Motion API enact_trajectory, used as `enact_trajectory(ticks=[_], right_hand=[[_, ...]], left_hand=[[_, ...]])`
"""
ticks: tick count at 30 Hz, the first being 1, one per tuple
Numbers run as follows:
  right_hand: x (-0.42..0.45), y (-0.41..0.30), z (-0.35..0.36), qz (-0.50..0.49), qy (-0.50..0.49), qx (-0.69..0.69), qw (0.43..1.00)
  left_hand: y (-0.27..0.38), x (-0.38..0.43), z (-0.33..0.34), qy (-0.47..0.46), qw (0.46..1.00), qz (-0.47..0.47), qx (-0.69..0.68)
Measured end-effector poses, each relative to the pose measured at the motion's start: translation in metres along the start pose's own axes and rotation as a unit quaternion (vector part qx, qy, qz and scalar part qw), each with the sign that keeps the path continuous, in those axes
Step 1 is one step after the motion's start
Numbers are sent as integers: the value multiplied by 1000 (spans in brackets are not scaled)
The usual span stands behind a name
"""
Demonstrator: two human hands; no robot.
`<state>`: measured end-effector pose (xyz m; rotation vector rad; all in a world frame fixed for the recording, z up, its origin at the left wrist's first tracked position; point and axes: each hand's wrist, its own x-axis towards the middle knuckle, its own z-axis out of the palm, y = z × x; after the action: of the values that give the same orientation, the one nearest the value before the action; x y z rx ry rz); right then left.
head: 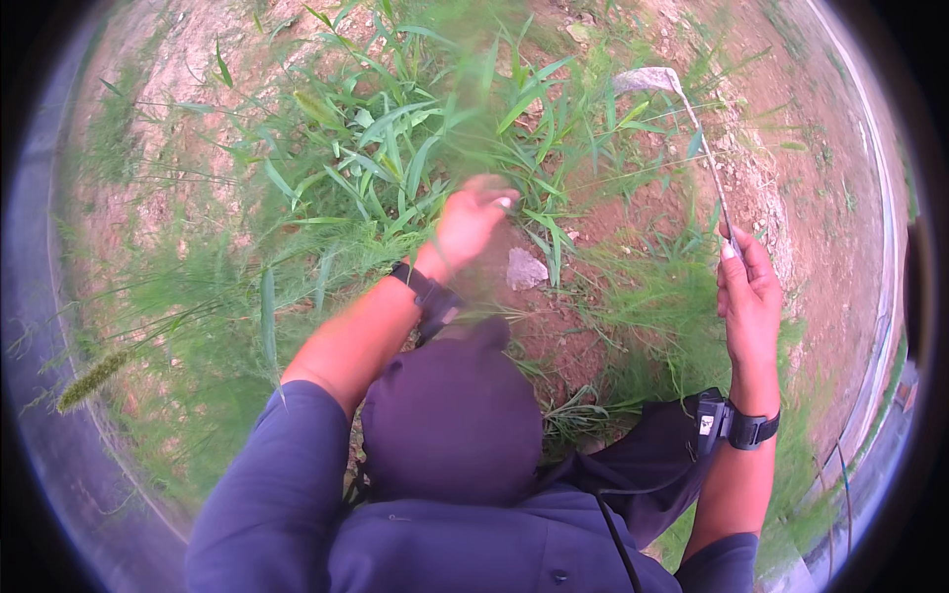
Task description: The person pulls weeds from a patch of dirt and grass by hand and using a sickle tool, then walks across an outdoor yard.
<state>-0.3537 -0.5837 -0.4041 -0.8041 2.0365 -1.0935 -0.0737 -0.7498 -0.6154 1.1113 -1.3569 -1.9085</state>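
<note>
My right hand is closed around the lower end of the thin handle of a sickle. The sickle's pale, worn blade points left among grass blades at the upper right. At the centre, my left hand reaches into a clump of green grass, its fingers bent and blurred; whether they grip any stems cannot be told. A pale stone lies on reddish soil just below and right of that hand. Black straps with small devices circle both my wrists.
Feathery green plants spread at the left, with a bristly seed head near the rim. More fine foliage stands between the stone and my right hand. A pale curb edges the bare soil at the right. My knees and dark clothing fill the bottom.
</note>
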Motion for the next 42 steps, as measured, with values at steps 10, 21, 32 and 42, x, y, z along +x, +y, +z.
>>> enact_trajectory(ticks=[10,21,32,42], right_hand=[[-12,-28,-1,-44,10,47,998],[-37,-60,70,-69,-181,374,907],[-2,17,64,-6,-64,214,975],[3,23,51,-4,-25,189,982]], left_hand=[[80,-11,23,-101,993,57,-15],[108,-16,103,-423,832,152,326],[46,-24,-9,-42,997,-56,27],[12,12,-3,17,982,-182,-44]])
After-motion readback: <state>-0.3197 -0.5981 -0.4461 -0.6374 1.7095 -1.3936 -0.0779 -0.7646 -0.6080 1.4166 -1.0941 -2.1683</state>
